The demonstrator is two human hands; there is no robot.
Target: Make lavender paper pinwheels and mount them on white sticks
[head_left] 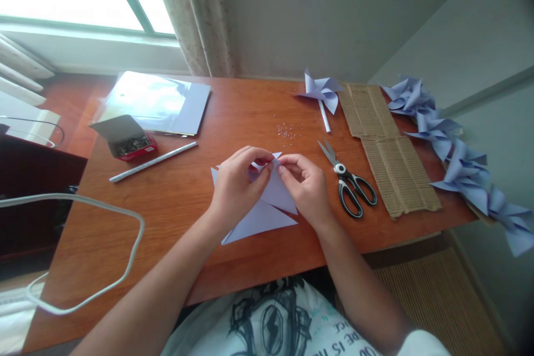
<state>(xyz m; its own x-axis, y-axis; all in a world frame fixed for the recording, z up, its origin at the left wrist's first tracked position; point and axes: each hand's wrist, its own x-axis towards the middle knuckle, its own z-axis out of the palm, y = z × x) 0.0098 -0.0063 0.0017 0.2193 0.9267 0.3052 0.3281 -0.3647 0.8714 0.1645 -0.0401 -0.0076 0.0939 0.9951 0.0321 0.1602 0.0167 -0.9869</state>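
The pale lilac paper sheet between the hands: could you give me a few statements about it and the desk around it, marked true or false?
1. Both hands, left hand and right hand, pinch the pale lilac paper sheet at its middle. True.
2. The black-handled scissors lie left of the hands. False: they lie to the right.
3. A finished lilac paper pinwheel on a white stick lies at the far side of the brown wooden desk. True.
4. The small red box of pins is closed. False: its flap stands open.
5. The strip of brown corrugated cardboard lies under the paper sheet. False: it lies apart, right of the scissors.
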